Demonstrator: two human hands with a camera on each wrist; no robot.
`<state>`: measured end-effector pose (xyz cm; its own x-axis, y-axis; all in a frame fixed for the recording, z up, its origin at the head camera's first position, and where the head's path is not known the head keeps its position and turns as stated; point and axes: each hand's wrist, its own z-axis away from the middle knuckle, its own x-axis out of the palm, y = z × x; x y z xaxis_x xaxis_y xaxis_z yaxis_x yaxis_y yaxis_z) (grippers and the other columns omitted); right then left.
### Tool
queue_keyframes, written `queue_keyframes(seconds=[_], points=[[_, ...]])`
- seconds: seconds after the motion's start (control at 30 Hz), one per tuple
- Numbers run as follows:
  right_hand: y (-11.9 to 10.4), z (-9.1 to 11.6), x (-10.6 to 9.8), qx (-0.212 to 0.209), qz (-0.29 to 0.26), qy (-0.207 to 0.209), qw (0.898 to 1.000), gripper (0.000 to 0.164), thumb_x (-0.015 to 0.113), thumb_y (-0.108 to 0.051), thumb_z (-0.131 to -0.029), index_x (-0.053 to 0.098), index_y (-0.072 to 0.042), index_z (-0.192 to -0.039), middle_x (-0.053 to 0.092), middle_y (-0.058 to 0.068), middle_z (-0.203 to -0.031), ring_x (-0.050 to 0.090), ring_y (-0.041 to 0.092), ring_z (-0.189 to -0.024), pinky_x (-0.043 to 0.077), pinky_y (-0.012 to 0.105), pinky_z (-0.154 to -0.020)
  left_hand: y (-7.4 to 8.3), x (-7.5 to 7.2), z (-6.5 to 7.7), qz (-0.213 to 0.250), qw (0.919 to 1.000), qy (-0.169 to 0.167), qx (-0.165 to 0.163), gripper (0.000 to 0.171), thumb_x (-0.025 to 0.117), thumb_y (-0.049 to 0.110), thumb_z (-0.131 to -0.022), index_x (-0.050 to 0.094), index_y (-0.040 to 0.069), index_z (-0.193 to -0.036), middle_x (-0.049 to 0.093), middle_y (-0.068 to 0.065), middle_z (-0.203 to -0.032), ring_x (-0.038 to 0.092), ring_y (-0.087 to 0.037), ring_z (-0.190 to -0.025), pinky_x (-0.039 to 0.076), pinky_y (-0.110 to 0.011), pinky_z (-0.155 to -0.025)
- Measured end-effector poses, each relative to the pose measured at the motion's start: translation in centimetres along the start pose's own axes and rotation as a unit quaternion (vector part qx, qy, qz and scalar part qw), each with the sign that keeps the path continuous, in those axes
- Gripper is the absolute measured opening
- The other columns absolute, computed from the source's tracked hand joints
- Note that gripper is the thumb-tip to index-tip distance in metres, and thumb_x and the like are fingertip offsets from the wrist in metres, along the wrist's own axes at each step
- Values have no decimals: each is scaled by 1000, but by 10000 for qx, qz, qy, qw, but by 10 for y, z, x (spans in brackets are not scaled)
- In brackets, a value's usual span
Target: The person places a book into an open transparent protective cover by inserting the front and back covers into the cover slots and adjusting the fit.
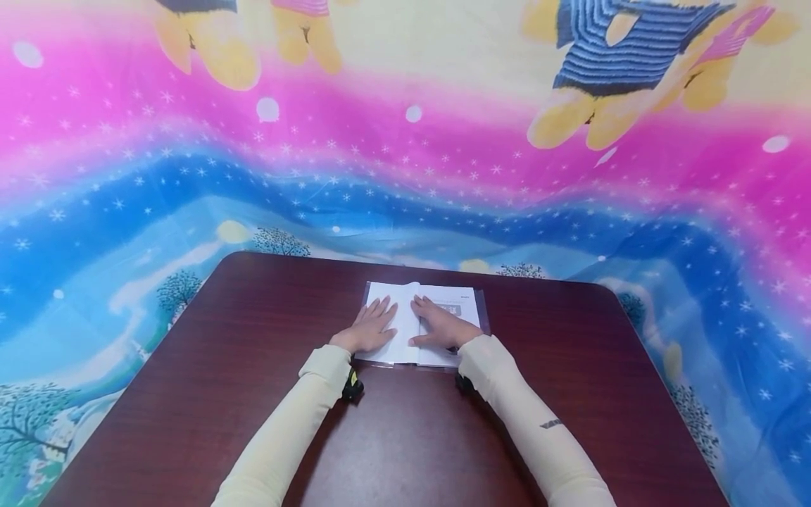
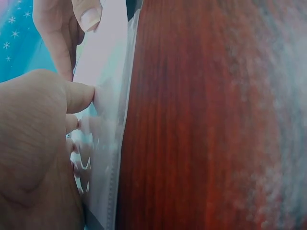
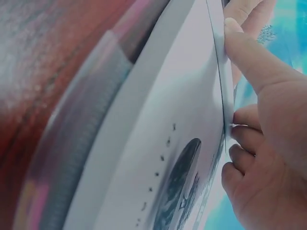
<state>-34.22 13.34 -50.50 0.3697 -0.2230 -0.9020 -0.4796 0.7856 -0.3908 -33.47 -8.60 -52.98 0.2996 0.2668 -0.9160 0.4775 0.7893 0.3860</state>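
Observation:
An open book [image 1: 405, 350] with white pages lies on the table, in a clear plastic cover [image 2: 106, 167]. My left hand [image 1: 366, 328] rests on the left page, fingers stretched out and pointing away from me. On the right page lies my right hand [image 1: 442, 326], its fingers straight and reaching towards the centre fold. In the left wrist view, the left thumb [image 2: 80, 97] touches the page surface. A dark oval picture [image 3: 178, 184] and a line of small print show on the right page in the right wrist view; the right thumb [image 3: 249, 52] presses near the fold.
The dark red-brown wooden table [image 1: 266, 303] has rounded far corners. Behind and around it hangs a pink and blue cloth [image 1: 393, 155] printed with snowflakes, trees and cartoon bears. Black wrist devices [image 1: 352, 387] sit under both cream sleeves [image 1: 285, 429].

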Motion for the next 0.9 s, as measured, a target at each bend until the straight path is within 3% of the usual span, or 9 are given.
queue_keyframes(seconds=[0.6,0.9], points=[[-4,-5,3,-151,-137,-23,9998,90,63,-48,-84,18,-6,-149,8,11,-156,5,27,-143,14,41,-114,0,2,0,-44,10000,-33,-76,59,32,36,-100,15,8,-150,2,-14,-156,1,-34,-142,4,-53,-113],[-3,-8,9,-102,-327,275,9990,89,64,-48,-83,20,-7,-149,10,9,-156,10,27,-142,16,42,-114,-5,3,-5,85,9994,-226,-236,62,31,37,-100,9,9,-150,-4,-13,-156,-6,-33,-142,-2,-51,-113]])
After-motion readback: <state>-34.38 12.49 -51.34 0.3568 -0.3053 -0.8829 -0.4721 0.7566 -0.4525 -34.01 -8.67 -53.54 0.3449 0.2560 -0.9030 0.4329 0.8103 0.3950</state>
